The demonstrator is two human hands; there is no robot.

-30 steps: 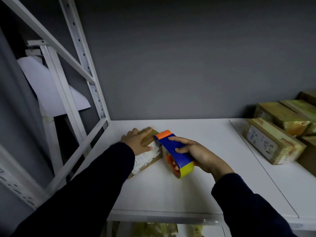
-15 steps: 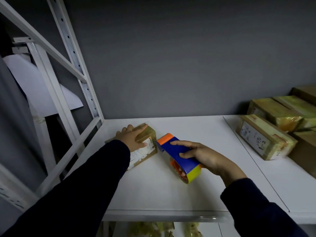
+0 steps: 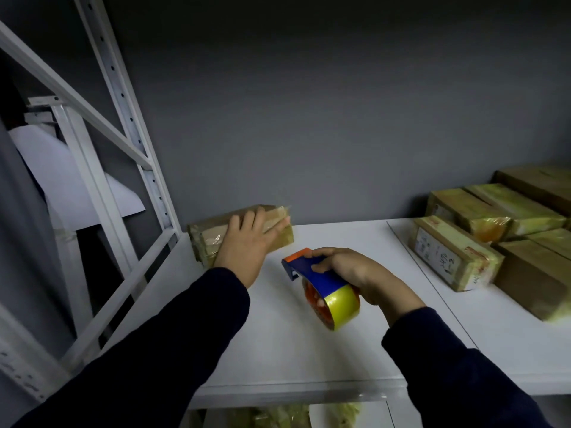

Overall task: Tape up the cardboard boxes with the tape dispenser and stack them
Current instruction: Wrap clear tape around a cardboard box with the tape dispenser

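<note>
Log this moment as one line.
left hand: flat on taped box | right hand: grips tape dispenser, apart from it

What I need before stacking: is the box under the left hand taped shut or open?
Taped shut, apparently: glossy tape wraps the cardboard box; no flap lifts beside the left hand.

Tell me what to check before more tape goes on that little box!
1. Left hand rests flat on the small box: ok.
2. Right hand grips the tape dispenser: ok.
3. Dispenser's front edge touches the box: not ok, they are apart.
4. Tape left on the roll: ok.
5. Every seam of the box taped: cannot tell, the hand covers part of it.
</note>
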